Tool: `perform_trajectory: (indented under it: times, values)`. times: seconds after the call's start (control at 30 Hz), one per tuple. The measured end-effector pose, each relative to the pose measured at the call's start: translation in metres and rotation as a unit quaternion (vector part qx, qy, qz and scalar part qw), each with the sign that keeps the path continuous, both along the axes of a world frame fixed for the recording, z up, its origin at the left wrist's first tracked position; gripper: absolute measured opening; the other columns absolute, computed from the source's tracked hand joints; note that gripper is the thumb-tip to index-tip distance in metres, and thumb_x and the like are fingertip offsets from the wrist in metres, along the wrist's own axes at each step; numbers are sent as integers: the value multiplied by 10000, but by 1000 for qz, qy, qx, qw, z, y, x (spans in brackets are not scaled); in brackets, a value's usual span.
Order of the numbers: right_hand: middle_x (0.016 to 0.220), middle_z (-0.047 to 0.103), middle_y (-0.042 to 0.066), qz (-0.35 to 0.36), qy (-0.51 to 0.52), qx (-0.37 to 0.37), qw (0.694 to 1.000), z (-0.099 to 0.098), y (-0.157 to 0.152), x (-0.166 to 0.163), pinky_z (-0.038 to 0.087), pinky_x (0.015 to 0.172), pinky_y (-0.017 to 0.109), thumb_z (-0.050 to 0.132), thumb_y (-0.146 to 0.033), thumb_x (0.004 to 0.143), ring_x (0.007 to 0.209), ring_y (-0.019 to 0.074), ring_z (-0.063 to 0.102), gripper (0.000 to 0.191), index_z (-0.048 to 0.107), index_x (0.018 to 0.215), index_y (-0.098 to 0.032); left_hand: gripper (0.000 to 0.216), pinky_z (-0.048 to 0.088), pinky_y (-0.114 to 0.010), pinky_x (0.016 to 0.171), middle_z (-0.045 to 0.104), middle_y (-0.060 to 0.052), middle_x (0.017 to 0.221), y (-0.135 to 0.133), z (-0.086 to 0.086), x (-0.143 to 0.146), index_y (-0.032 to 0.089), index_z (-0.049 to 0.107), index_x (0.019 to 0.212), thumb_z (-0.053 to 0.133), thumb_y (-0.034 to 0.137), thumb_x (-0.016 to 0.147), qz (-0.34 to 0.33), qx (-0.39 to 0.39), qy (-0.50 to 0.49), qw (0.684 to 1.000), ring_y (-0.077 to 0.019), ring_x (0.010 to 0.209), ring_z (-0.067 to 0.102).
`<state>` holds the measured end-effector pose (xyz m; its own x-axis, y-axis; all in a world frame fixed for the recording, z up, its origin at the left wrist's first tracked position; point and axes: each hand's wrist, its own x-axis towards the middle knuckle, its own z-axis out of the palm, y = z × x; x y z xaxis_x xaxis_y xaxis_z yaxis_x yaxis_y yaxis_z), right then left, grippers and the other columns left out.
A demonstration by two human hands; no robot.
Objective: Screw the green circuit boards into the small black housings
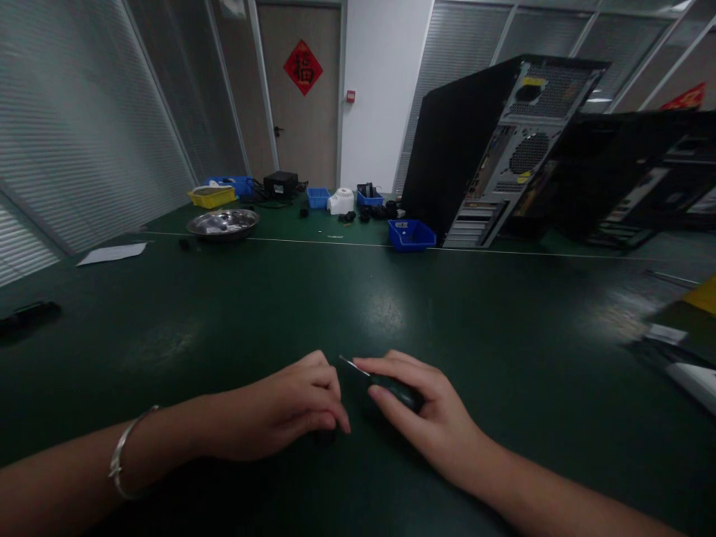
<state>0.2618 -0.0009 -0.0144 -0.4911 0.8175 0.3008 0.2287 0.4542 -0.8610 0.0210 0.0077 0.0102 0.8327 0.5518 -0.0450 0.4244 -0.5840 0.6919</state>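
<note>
In my right hand (422, 403) is a screwdriver (396, 391) with a dark handle. Its thin metal shaft points up and left, toward my left hand, and the tip touches nothing I can see. My left hand (296, 406) rests low over the green tabletop (313, 298) with its fingers curled. A small dark object (326, 435) shows beneath those fingertips, mostly hidden by them and too dim to name. A silver bracelet (118, 459) circles the left wrist.
A black computer tower (456, 142) stands at the back right beside a blue bin (412, 236). Farther left are a metal bowl (224, 233), a yellow tray (212, 198) and a paper sheet (113, 254). A dark object (30, 315) lies at the left edge.
</note>
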Motion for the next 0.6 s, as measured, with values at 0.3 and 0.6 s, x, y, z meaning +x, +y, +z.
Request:
perform_trajectory:
  times: [0.3,0.6]
  values:
    - [982,700,52,-8,4,21,1000,1,-1,0,499,774,313,572,-194,938,893,196,641,283,667,1200,-240,337,425,-375,984,559,-88,1226,-4,-5,1,254,541,1270,501,130,959,34,26,-54,998,-236,1131,490]
    - [1013,689,46,9,-52,-5,999,0,-3,-1,492,851,310,632,-133,867,938,197,644,243,645,1103,-190,518,395,-306,673,569,-42,870,-4,-4,2,177,576,932,769,591,689,52,112,14,992,-212,753,487]
